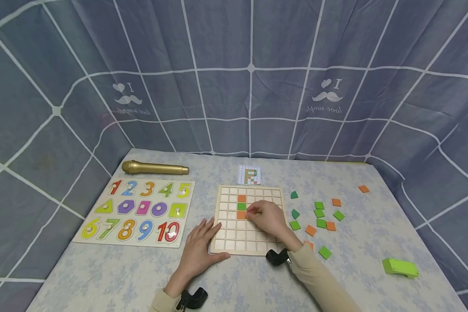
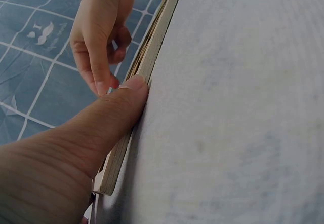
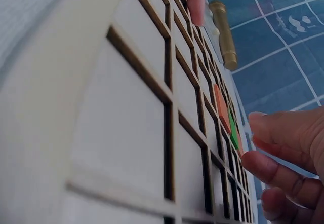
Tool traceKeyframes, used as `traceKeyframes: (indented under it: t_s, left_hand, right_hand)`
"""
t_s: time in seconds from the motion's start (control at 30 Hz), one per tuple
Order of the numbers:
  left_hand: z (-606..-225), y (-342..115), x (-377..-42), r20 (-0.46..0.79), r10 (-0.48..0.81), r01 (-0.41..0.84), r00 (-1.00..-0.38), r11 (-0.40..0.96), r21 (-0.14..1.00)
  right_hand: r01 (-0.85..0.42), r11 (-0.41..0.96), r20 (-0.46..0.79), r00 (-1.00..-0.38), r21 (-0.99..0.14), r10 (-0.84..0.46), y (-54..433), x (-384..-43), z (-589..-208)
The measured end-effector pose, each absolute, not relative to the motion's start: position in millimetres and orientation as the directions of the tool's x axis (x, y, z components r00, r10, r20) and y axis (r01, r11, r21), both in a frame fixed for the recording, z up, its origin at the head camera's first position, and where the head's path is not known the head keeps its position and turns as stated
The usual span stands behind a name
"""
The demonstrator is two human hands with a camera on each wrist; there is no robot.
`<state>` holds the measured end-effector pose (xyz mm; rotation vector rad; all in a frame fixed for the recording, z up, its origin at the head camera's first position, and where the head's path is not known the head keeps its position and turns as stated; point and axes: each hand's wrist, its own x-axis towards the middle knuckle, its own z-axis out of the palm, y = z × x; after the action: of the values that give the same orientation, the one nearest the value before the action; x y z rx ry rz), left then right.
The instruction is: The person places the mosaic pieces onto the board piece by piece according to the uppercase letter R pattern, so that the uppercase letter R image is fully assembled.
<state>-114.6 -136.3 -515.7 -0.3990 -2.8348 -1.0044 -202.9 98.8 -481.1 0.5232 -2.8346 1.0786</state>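
Observation:
A wooden grid board point(image 1: 228, 247) lies in the middle of the table. One column of it holds an orange square tile point(image 1: 242, 198), a green square tile point(image 1: 242, 206) and a second orange tile point(image 1: 241, 215). My right hand point(image 1: 268, 219) is over the board, fingertips close beside the lower orange tile. In the right wrist view, a gap shows between its thumb point(image 3: 266, 125) and forefinger, with nothing in it. My left hand point(image 1: 200, 247) rests at the board's near left corner, fingers on the left edge and thumb point(image 2: 119, 100) against the near edge.
Loose green tiles point(image 1: 325, 252) and orange tiles point(image 1: 310, 230) lie right of the board, with two dark green pieces point(image 1: 295, 214). A pattern card point(image 1: 249, 174) lies behind it. Leftward are a number puzzle point(image 1: 130, 212) and a gold microphone point(image 1: 156, 167). A green block point(image 1: 400, 268) sits far right.

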Motion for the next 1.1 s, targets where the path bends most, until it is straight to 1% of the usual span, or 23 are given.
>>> traceKeyframes:
  t_s: [0.23,0.4,0.6,0.77,1.1]
  left_hand:
    - [-514,-136,-115,0.204,0.213,0.294,-0.956,0.743,0.601]
    - [-514,-137,-115,0.212,0.211,0.298,-0.954,0.738,0.605]
    - [-515,-136,-115,0.21,0.214,0.298,-0.954,0.736,0.608]
    - [-515,-137,-115,0.207,0.212,0.295,-0.955,0.734,0.611]
    - [-515,-137,-115,0.215,0.213,0.301,-0.953,0.731,0.612]
  right_hand:
    - [-0.342,0.689,0.26,-0.939,-0.639,-0.226,118,-198,-477]
    - [-0.339,0.712,0.31,-0.934,-0.615,-0.177,133,-193,-472]
    - [-0.311,0.729,0.35,-0.931,-0.609,-0.105,153,-188,-471]
    - [-0.315,0.719,0.386,-0.92,-0.62,-0.07,169,-184,-473]
    - [-0.214,0.751,0.297,-0.954,-0.624,-0.024,192,-179,-478]
